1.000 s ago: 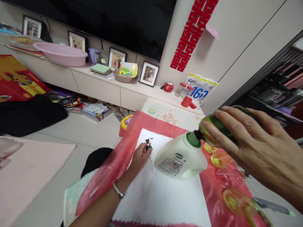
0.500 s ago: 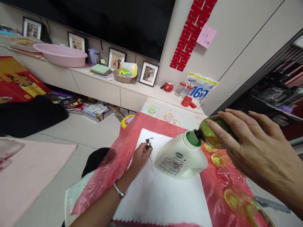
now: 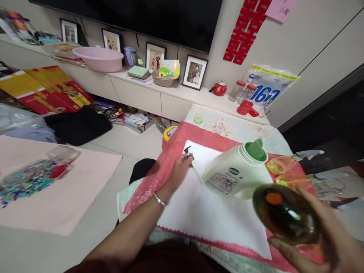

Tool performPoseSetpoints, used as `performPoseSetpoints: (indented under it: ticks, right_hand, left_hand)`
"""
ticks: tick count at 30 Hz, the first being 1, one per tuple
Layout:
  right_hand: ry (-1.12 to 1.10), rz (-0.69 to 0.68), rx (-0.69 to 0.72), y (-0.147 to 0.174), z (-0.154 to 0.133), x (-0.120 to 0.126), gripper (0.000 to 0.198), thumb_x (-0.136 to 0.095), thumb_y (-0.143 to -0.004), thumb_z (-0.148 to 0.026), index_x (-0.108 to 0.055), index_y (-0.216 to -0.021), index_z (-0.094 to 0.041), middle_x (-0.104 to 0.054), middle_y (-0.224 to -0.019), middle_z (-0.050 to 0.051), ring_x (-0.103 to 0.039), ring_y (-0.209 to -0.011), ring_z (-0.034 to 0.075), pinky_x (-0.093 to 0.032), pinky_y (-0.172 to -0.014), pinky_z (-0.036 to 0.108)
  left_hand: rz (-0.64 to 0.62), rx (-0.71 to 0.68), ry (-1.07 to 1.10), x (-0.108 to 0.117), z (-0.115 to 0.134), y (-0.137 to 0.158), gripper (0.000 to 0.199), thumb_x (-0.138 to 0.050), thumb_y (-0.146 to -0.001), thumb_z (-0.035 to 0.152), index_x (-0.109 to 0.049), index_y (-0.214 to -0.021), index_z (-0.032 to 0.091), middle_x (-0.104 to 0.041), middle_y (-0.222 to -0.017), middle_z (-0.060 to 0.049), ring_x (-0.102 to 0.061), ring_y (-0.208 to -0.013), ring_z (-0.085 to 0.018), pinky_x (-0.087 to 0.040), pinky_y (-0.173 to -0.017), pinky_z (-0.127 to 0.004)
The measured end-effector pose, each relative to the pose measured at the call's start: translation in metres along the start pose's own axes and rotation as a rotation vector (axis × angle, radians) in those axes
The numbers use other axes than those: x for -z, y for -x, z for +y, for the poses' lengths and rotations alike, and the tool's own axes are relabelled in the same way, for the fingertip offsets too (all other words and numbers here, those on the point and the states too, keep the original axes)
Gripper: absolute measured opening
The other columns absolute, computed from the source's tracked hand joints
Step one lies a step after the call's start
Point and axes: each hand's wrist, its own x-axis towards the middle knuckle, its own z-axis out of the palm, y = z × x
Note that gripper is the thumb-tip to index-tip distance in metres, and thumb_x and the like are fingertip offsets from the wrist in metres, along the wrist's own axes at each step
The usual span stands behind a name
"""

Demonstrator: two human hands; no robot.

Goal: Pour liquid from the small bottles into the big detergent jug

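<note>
My left hand point(image 3: 181, 167) is closed around a black pump dispenser head point(image 3: 188, 151), whose pale tube slants down over the white sheet. On the right, my right hand point(image 3: 338, 227) grips a dark green translucent bottle point(image 3: 284, 218), tilted and slightly blurred, with an orange round spot showing on it. Between my hands, a pale green detergent jug point(image 3: 227, 174) with a printed label stands uncapped. Its darker green spout point(image 3: 257, 149) shows at the mouth. The bottle is nearer to me than the jug, in front of its lower right side.
Beneath the jug lies a white scalloped sheet point(image 3: 196, 223) on a red plastic cover point(image 3: 142, 193). Clear yellow-tinted utensils point(image 3: 280, 165) lie at the right. A small pale green cup point(image 3: 198, 118) stands at the back. To the left, colourful small pieces point(image 3: 31, 178) cover part of a pink board point(image 3: 85, 189).
My right hand has drawn the bottle away from the jug's mouth, down and toward me. The left hand still holds the pump head. The whole view has shifted.
</note>
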Motion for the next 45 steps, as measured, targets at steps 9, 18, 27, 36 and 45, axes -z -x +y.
performPoseSetpoints:
  ticks: [9, 18, 27, 36, 45]
  right_hand:
    - [-0.241, -0.241, -0.149, 0.064, -0.057, -0.093, 0.080, -0.067, -0.089, -0.046, -0.030, -0.158, -0.026, -0.055, -0.137, 0.012, -0.064, -0.115, 0.032, -0.063, -0.083, 0.047]
    - [-0.278, -0.268, -0.291, 0.053, -0.081, -0.119, 0.076, -0.063, -0.088, -0.040, -0.031, -0.156, -0.031, -0.051, -0.139, 0.009, -0.054, -0.125, 0.032, -0.052, -0.099, 0.054]
    - [-0.336, -0.280, -0.341, 0.053, -0.088, -0.126, 0.080, -0.065, -0.085, -0.038, -0.029, -0.156, -0.034, -0.052, -0.139, 0.008, -0.054, -0.123, 0.033, -0.050, -0.099, 0.057]
    - [-0.394, -0.288, -0.370, 0.052, -0.093, -0.128, 0.082, -0.067, -0.086, -0.046, -0.027, -0.157, -0.034, -0.051, -0.142, 0.007, -0.052, -0.127, 0.032, -0.048, -0.101, 0.056]
    - [-0.500, -0.326, -0.435, 0.054, -0.096, -0.131, 0.082, -0.070, -0.084, -0.045, -0.029, -0.155, -0.038, -0.050, -0.144, 0.004, -0.052, -0.129, 0.029, -0.049, -0.105, 0.053]
  left_hand:
    - [0.082, 0.038, 0.283, 0.023, 0.035, 0.032, 0.044, -0.083, -0.073, 0.053, -0.064, -0.087, 0.017, -0.065, -0.078, 0.001, -0.061, -0.070, -0.010, -0.055, -0.071, -0.026]
    - [0.088, -0.012, 0.400, 0.007, 0.066, 0.067, 0.042, -0.094, -0.064, 0.041, -0.073, -0.092, 0.019, -0.070, -0.085, 0.003, -0.061, -0.072, -0.008, -0.051, -0.071, -0.022]
    - [-0.007, -0.150, 0.197, 0.007, 0.053, 0.083, 0.038, -0.089, -0.073, 0.041, -0.076, -0.104, 0.023, -0.074, -0.106, -0.003, -0.062, -0.089, -0.012, -0.049, -0.079, -0.023]
    - [-0.159, 0.000, 0.227, 0.004, 0.048, 0.100, 0.035, -0.086, -0.079, 0.035, -0.076, -0.111, 0.024, -0.071, -0.097, -0.003, -0.063, -0.087, -0.014, -0.053, -0.078, -0.026]
    - [-0.223, 0.087, 0.263, 0.003, 0.050, 0.104, 0.040, -0.088, -0.076, 0.035, -0.076, -0.112, 0.023, -0.072, -0.091, -0.002, -0.066, -0.079, -0.013, -0.052, -0.080, -0.029]
